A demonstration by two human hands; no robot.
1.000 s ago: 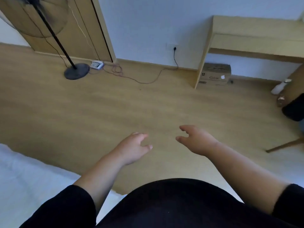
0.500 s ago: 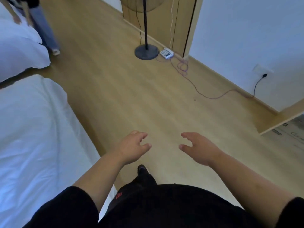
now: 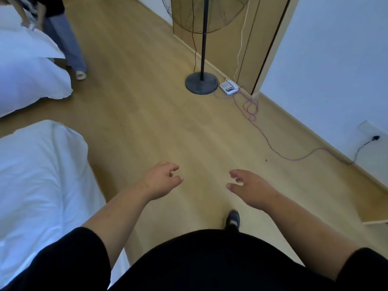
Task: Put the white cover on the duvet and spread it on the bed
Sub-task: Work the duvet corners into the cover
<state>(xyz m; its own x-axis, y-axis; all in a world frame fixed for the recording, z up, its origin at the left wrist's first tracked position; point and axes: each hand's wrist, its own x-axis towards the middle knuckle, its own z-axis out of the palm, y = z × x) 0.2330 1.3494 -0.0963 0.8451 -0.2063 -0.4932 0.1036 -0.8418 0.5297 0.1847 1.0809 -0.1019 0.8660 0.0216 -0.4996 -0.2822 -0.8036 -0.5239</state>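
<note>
view swung left | left hand (image 3: 161,181), right hand (image 3: 252,185) fingers loose, empty | bed (image 3: 37,175) cropped

Fan head (image 3: 206,13) cut off above

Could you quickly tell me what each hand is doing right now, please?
Left hand: open, fingers loosely curled, holding nothing.
Right hand: open, fingers loosely curled, holding nothing.

You are looking down at a light wooden floor (image 3: 147,114). A pale wall (image 3: 336,59) runs along your right, with a socket (image 3: 369,131) low on it. A standing fan (image 3: 202,49) rises beside a wooden door (image 3: 247,38), and a purple cable (image 3: 273,143) trails across the boards.
</note>
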